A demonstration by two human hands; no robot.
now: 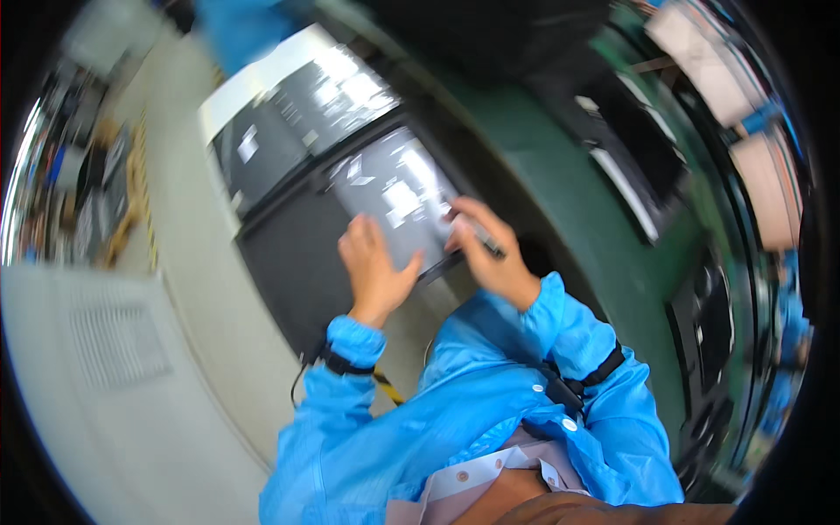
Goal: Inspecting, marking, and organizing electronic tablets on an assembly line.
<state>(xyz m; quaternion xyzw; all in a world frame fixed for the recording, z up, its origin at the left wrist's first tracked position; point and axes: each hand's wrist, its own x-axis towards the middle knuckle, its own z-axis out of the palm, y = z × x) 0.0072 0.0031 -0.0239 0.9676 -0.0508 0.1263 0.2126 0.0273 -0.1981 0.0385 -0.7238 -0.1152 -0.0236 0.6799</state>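
Grey glossy panel [391,197], bare hands [374,269], slender tool [492,246]

Black tray [293,271] at 10 o'clock, grey film-wrapped panel [394,192] lying toward its 2 o'clock side. Green counter [560,184] at 3 o'clock: dark panel [643,140] at 2, dark device [713,315] just past 3.

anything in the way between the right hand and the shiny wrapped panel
Nothing visible: the right hand is at the right edge of the shiny wrapped panel, holding a dark pen-like tool.
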